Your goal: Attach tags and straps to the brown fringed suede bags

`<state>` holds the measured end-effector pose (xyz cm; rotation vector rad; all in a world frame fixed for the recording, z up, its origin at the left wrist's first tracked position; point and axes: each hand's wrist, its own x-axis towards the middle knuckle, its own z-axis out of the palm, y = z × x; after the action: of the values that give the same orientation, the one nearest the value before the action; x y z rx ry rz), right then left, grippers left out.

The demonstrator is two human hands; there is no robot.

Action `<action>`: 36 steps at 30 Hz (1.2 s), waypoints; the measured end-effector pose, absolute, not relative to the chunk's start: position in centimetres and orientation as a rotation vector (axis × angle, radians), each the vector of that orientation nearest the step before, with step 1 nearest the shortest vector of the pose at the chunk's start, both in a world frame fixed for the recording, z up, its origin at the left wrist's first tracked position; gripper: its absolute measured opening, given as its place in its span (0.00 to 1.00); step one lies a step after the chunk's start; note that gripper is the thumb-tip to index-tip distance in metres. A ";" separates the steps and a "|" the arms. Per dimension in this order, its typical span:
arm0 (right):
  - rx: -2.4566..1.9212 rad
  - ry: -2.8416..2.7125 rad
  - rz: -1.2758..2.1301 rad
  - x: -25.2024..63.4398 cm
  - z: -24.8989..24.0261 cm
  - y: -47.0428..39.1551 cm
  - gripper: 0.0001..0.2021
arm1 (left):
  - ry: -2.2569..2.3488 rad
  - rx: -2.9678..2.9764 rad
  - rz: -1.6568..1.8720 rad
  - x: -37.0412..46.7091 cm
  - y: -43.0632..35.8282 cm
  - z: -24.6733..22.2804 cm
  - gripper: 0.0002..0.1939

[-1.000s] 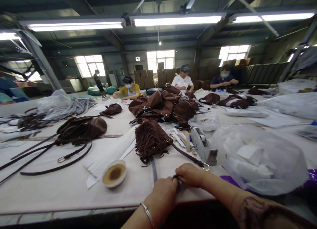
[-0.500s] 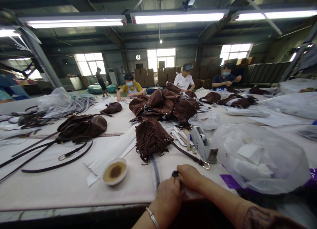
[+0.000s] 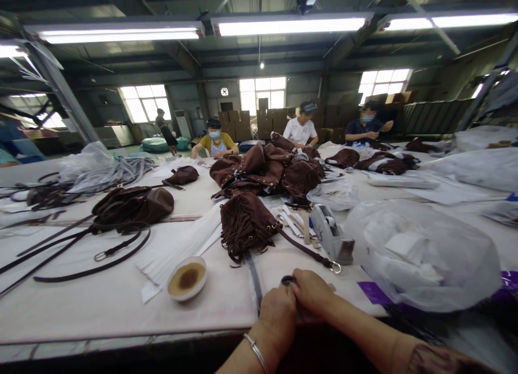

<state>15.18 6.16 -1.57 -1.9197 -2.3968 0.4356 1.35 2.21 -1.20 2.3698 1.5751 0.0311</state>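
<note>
My left hand and my right hand are closed and pressed together at the table's front edge. A small dark object pokes out at the top between them; most of it is hidden by the fingers, and I cannot make out what it is. Just beyond the hands lies a brown fringed bag, its strap running right to a metal ring. To the left of the hands is a white bowl with a brown substance inside.
A heap of brown bags lies mid-table, with another bag and straps at left. A tape dispenser and a large plastic bag are at right. Several people are beyond the table.
My hands have stayed together near the table edge, with the right hand's grip shifted slightly. The whole view has shifted a little.
</note>
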 end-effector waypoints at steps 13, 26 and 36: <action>-1.613 -2.648 0.447 14.9 -0.1 7.4 0.14 | 1.489 2.479 -0.161 0.4 1.8 -0.6 0.18; -1.398 -2.926 0.413 15.5 0.7 8.0 0.11 | 1.548 2.456 -0.124 -0.1 0.2 0.7 0.17; -1.926 -2.465 0.489 15.4 0.1 5.6 0.20 | 1.400 2.510 -0.149 0.6 1.4 0.9 0.16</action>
<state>15.41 5.62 0.11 -1.9264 -2.4650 0.4891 0.63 1.44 0.88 2.5098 1.3999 -0.1491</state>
